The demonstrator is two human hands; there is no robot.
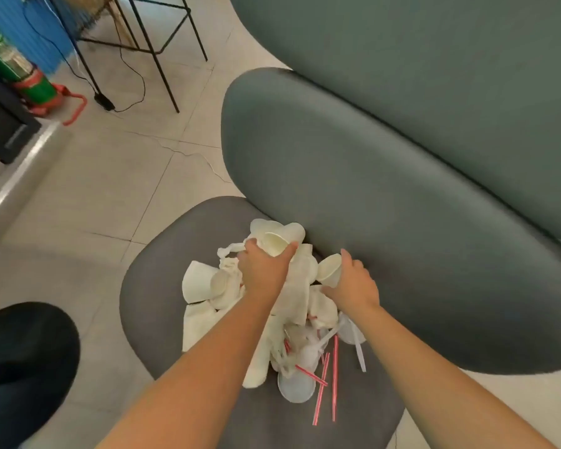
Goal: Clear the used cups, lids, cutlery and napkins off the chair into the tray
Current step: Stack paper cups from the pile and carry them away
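A heap of white paper cups, crumpled napkins [297, 296], clear lids [296, 388], plastic cutlery [360, 351] and red-striped straws [335, 377] lies on the grey chair seat [156, 293]. My left hand [263, 270] grips a paper cup [277, 243] at the far end of the heap. My right hand [353, 281] is closed around another paper cup [329, 268] beside the chair's backrest [402, 222]. More cups [201, 283] lie on their sides to the left. No tray is in view.
A second grey-green chair [434, 53] stands behind. Tiled floor [94, 196] spreads to the left, with black metal table legs [162, 66], a cable and adapter [104, 102], and a green-red cylinder [30, 79]. A dark shape [23, 361] sits bottom left.
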